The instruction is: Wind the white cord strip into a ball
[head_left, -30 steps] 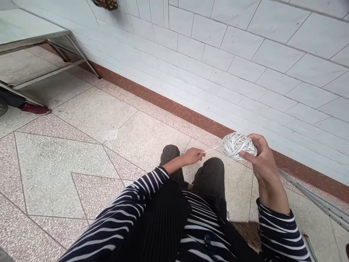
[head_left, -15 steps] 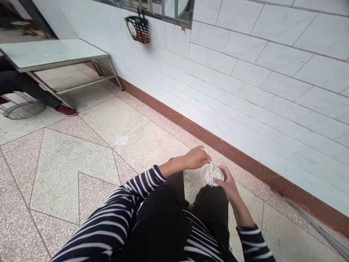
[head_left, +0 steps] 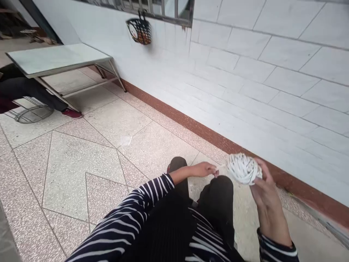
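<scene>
Right hand [head_left: 263, 178]: your grip cups the right side of the ball [head_left: 244, 168].
Ball: right of your right knee [head_left: 221, 187], now apart from your left hand [head_left: 203, 170]; half a second ago they nearly met.
Left hand: you pinch the strand [head_left: 221, 166], now drawn out.
Basket [head_left: 144, 32]: hanging as before.

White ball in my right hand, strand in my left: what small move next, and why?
Perhaps bring the left hand over the white ball and lay the strand across it, since the strand spans the gap between that hand and the ball, which the right hand holds.
</scene>
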Demonstrator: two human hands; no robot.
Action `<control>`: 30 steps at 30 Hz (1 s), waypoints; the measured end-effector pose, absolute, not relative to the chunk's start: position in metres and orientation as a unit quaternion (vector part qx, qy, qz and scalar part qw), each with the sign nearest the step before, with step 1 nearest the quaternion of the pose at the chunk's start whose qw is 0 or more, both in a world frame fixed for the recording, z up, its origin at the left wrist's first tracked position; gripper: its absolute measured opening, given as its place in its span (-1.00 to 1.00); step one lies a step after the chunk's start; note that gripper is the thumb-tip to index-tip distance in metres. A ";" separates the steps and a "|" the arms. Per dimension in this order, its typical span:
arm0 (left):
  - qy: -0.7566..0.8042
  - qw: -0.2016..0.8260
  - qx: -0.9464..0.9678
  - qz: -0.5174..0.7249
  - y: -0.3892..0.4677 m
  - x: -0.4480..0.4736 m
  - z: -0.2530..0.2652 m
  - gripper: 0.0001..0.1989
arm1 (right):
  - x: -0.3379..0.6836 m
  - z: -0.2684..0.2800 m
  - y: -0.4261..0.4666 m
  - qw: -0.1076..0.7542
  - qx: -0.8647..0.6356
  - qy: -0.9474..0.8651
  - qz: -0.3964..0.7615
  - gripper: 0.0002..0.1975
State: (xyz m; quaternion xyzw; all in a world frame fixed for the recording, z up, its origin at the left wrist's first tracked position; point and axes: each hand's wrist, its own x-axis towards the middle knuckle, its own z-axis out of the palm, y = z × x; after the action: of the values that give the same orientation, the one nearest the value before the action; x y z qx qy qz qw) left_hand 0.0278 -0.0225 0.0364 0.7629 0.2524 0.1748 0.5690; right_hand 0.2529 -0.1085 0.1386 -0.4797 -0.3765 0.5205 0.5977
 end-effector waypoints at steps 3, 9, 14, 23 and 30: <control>0.280 0.560 0.756 0.193 -0.005 0.028 0.050 -0.69 | 0.250 0.170 -0.107 0.645 -0.437 -0.385 0.494 -0.39; 0.341 0.445 0.785 0.264 0.055 0.046 0.087 -0.69 | 0.225 0.215 -0.123 0.664 -0.385 -0.404 0.497 -0.41; 0.282 0.472 0.799 0.244 0.062 0.052 0.080 -0.73 | 0.234 0.241 -0.120 0.717 -0.380 -0.425 0.401 -0.54; 0.286 0.545 0.778 0.124 0.007 0.023 0.007 -0.75 | 0.269 0.240 -0.055 0.742 -0.402 -0.478 0.242 -0.44; 0.407 0.454 0.785 0.110 0.023 0.015 0.008 -0.72 | 0.237 0.259 -0.047 0.725 -0.341 -0.536 0.266 -0.39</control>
State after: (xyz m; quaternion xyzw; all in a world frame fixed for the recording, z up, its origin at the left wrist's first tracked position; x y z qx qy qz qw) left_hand 0.0150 0.0227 0.0076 0.7847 0.4071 0.1100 0.4543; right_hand 0.2369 -0.0474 0.2588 -0.3414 -0.5356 0.2659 0.7252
